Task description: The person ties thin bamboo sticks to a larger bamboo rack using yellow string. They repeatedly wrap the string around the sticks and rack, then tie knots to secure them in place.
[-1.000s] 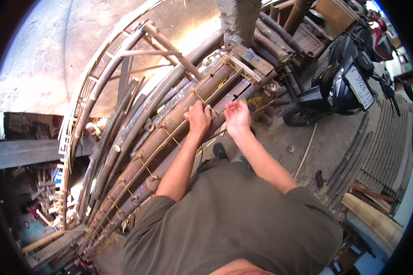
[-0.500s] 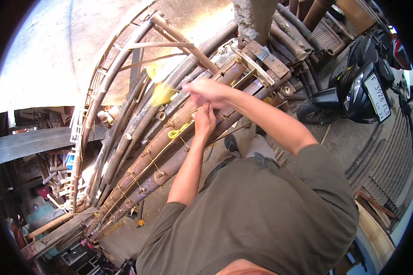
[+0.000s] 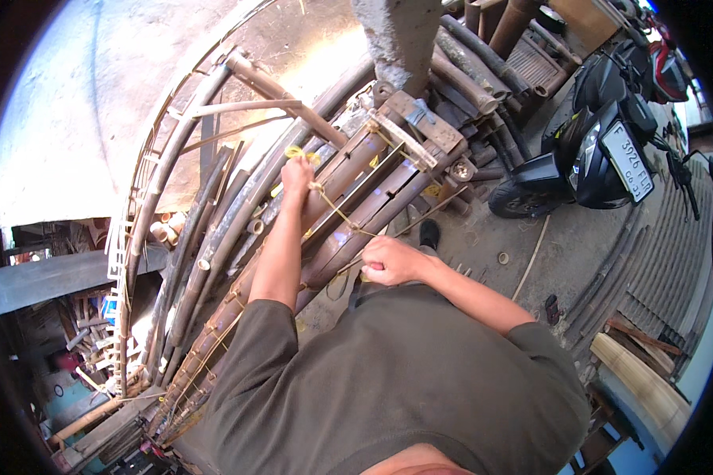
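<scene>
My left hand point(image 3: 296, 176) is closed around a yellow cord, its looped bundle point(image 3: 295, 152) poking out above the fingers. From there a stretch of the cord point(image 3: 341, 214) runs taut across to my right hand point(image 3: 394, 260), a fist close to my body that grips it. Beneath my hands lie two thick brown bamboo poles, the farther pole point(image 3: 355, 168) and the nearer pole point(image 3: 379, 212), side by side. Small pegs and cord line them toward the lower left. A wooden crosspiece point(image 3: 404, 139) spans their upper right end.
Beyond the poles lean more bamboo lengths point(image 3: 242, 207) and a curved bamboo frame point(image 3: 160, 178). A concrete post point(image 3: 396, 39) rises past the poles' upper end. To the right stands a black motorcycle point(image 3: 578, 162), with long dark strips point(image 3: 650, 261) on the floor near it.
My hands were together over the farther pole and have moved apart. The left went up and left with the cord bundle; the right came back toward my body, drawing the cord taut.
</scene>
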A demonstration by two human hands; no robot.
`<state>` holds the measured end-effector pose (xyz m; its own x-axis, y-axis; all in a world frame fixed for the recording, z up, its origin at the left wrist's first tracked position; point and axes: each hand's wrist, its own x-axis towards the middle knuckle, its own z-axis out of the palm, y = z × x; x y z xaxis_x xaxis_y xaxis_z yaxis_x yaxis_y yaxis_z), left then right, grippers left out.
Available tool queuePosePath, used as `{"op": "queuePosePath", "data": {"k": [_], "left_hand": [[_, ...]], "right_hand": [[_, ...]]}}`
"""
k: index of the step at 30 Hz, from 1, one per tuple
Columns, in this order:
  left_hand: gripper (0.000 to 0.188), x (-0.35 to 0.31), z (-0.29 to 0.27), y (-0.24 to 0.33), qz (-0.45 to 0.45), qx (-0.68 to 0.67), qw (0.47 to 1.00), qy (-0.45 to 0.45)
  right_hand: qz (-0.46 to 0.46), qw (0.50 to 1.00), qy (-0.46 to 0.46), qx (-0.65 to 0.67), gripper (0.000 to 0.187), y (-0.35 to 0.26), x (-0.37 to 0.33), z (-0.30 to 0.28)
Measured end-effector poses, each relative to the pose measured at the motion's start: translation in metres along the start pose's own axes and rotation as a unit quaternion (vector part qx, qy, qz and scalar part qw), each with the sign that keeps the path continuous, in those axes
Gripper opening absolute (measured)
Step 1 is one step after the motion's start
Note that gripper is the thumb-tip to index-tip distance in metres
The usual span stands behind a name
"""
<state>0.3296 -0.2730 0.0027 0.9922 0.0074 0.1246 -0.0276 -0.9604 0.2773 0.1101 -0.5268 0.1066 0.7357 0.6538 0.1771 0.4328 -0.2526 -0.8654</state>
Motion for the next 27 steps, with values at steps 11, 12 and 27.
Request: {"op": "queuePosePath", "data": {"k": [11,12,27], "left_hand": [[0.029,-0.074,-0.039,0.233,-0.014,-0.132,0.978,-0.163],[0.033,-0.075,-0.033,0.242,-0.020,-0.105,0.986,-0.131],[0.023,-0.084,-0.016,0.245,-0.043,-0.190,0.979,0.058]], "right_hand": [[0.153,0.442,0.663,0.584,0.014,0.032,-0.001,-0.097],[0.036,0.587,0.622,0.517,0.017,0.022,0.015,-0.096],[0.093,0.974,-0.171,0.116,0.048,0.036,0.108,-0.234]]}}
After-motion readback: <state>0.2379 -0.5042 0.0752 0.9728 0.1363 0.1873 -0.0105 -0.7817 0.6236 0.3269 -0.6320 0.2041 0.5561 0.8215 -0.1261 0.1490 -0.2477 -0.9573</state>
